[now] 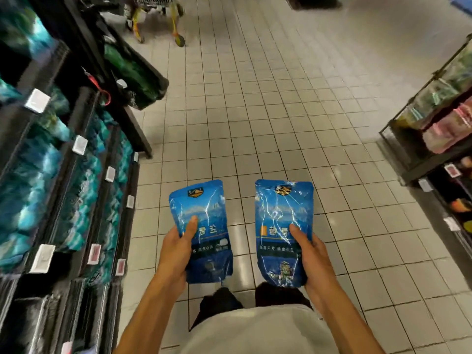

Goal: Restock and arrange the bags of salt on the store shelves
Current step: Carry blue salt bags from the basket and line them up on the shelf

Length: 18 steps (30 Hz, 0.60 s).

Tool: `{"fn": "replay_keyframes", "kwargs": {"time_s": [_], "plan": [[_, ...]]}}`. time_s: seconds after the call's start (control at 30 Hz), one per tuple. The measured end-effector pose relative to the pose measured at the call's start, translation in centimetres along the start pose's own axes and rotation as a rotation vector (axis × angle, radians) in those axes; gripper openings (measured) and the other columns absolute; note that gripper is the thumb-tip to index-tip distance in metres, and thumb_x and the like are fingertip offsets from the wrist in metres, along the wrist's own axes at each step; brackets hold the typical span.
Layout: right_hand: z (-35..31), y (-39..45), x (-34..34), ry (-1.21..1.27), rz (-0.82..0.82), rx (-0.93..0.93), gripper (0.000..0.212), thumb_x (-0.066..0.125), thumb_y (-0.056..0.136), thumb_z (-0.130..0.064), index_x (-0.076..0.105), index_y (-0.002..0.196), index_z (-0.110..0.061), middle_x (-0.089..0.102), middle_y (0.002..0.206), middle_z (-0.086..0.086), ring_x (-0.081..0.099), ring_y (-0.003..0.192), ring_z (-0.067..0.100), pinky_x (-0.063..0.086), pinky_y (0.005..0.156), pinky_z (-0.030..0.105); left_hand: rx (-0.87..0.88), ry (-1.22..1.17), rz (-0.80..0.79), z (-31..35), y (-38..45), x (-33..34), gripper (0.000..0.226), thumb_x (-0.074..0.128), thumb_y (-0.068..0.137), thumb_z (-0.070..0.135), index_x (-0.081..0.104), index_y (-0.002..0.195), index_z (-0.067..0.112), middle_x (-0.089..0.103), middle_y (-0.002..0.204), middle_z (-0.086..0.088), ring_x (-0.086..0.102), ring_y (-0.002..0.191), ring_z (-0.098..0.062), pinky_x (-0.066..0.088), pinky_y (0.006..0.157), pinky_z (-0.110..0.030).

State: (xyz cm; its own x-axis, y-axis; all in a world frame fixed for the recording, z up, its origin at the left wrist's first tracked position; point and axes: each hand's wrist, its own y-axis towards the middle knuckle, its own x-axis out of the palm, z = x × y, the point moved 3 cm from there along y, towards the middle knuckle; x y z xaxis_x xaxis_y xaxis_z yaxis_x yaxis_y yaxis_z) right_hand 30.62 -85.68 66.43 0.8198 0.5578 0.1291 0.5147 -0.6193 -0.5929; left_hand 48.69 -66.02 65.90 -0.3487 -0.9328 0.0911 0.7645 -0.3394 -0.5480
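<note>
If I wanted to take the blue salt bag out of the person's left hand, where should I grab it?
Probably the top of the left blue salt bag, coming from above, from the far end. The left hand holds the lower half, thumb across the front, so the top edge by the logo sticks out free. The bag is flat, so a pinch grip, front and back, suits it.

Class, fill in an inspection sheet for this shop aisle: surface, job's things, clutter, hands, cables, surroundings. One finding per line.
Surface: pale tiled floor.
Job's things: two blue salt bags, left bag and right bag, both carried over the floor; teal bags fill the left shelves.
Clutter: nothing seen.
Hands: left hand grips the left bag; right hand grips the right bag.
Cables: nothing seen.
Surroundings: trolley up the aisle; right shelves with other packets.
</note>
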Motion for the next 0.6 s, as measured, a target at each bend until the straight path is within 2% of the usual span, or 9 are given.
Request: {"fn": "replay_keyframes", "kwargs": {"time_s": [0.07, 0.17, 0.23, 0.3, 0.5, 0.6], "plan": [[-1.6, 2.1, 1.5, 0.008, -0.003, -0.007, 0.051, 0.076, 0.064, -0.055, 0.07, 0.108, -0.029, 0.08, 0.098, 0.002, 0.078, 0.086, 0.023, 0.06, 0.058, 0.032, 0.01, 0.004, -0.006, 1.8, 2.5, 0.4, 0.033, 0.059, 0.099, 0.042, 0.067, 0.119, 0.017, 0.079, 0.103, -0.007, 0.077, 0.093, -0.026, 0.061, 0.074, -0.039], [-3.7, 5.7, 3.7, -0.002, -0.018, -0.008, 0.059, 0.077, 0.061, -0.057, 0.069, 0.111, -0.026, 0.079, 0.1, 0.004, 0.078, 0.088, 0.024, 0.06, 0.065, 0.035, 0.027, 0.004, -0.022, 4.5, 6.3, 1.0, 0.032, 0.059, 0.098, 0.044, 0.068, 0.116, 0.019, 0.08, 0.102, -0.005, 0.078, 0.091, -0.023, 0.061, 0.065, -0.032], [-5.3, 8.6, 5.1, -0.016, -0.039, -0.005, 0.064, 0.077, 0.06, -0.058, 0.068, 0.114, -0.026, 0.079, 0.102, 0.003, 0.077, 0.091, 0.024, 0.06, 0.071, 0.039, 0.039, 0.002, -0.016, 6.1, 8.9, 1.4, 0.034, 0.06, 0.096, 0.046, 0.069, 0.116, 0.02, 0.08, 0.103, -0.005, 0.077, 0.093, -0.024, 0.062, 0.067, -0.033], [-7.2, 12.0, 6.7, -0.035, -0.075, -0.005, 0.063, 0.075, 0.063, -0.058, 0.066, 0.117, -0.027, 0.079, 0.103, 0.002, 0.077, 0.091, 0.023, 0.061, 0.07, 0.038, 0.054, -0.014, 0.006, 7.9, 11.6, 1.9, 0.039, 0.063, 0.089, 0.051, 0.069, 0.115, 0.021, 0.08, 0.104, -0.005, 0.077, 0.094, -0.025, 0.062, 0.068, -0.035], [-14.2, 23.4, 12.5, -0.122, -0.236, -0.014, 0.06, 0.078, 0.063, -0.055, 0.066, 0.114, -0.028, 0.079, 0.1, 0.001, 0.078, 0.088, 0.022, 0.061, 0.063, 0.035, 0.114, -0.083, 0.16, 13.3, 20.1, 3.4, 0.044, 0.066, 0.082, 0.055, 0.07, 0.113, 0.024, 0.08, 0.103, -0.005, 0.078, 0.092, -0.026, 0.062, 0.064, -0.033], [-18.1, 28.3, 16.2, -0.2, -0.343, -0.039, 0.058, 0.081, 0.059, -0.057, 0.069, 0.11, -0.033, 0.079, 0.102, 0.003, 0.077, 0.09, 0.025, 0.062, 0.073, 0.043, 0.132, -0.149, 0.266, 16.1, 23.4, 3.6, 0.041, 0.066, 0.085, 0.053, 0.071, 0.112, 0.023, 0.08, 0.101, -0.004, 0.078, 0.088, -0.026, 0.061, 0.06, -0.032]]}}
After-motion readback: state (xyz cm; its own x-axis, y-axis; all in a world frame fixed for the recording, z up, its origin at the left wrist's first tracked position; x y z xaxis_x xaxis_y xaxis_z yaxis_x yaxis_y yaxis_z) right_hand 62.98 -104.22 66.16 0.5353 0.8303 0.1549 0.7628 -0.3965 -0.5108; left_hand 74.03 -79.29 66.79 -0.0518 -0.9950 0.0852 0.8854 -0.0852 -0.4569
